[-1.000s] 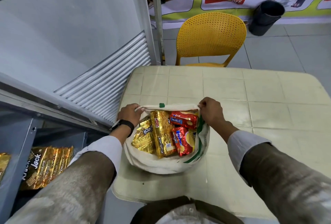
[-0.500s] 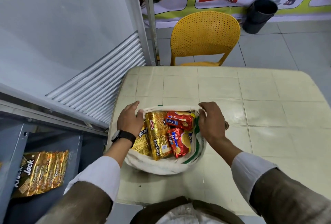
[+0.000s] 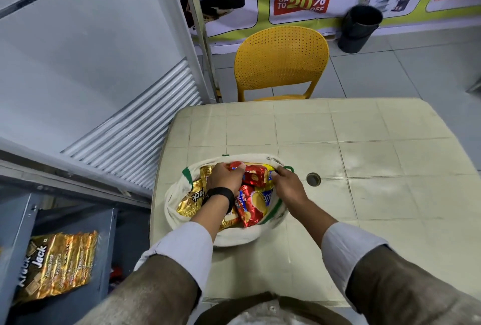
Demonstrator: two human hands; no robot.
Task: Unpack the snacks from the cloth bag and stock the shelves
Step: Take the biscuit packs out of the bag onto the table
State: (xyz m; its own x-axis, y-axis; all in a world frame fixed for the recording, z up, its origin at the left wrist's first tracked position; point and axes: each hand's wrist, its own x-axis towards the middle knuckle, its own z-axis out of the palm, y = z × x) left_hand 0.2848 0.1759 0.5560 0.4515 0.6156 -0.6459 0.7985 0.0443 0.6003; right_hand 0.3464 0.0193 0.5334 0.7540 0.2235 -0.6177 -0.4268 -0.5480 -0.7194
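A white cloth bag (image 3: 234,237) with green trim lies open on the near left part of the table (image 3: 377,168). Inside it are gold Krack Jack packets (image 3: 190,201) and red Marie biscuit packets (image 3: 251,209). Both my hands are inside the bag's mouth. My left hand (image 3: 225,179), with a black watch on the wrist, grips the left end of a red biscuit packet (image 3: 255,175) lying across the top. My right hand (image 3: 289,186) has its fingers curled on that packet's right end. On the grey shelf (image 3: 15,233) at lower left lie gold Krack Jack packets (image 3: 57,262).
A yellow plastic chair (image 3: 281,62) stands at the table's far side. A black bin (image 3: 360,28) leans against the banner wall behind it. The table has a small round hole (image 3: 313,179) right of the bag. A white shelf panel with ribbed metal slats (image 3: 135,129) rises on the left.
Both hands left the bag's rim and went into its mouth, closing on the top red packet. The view has tilted up.
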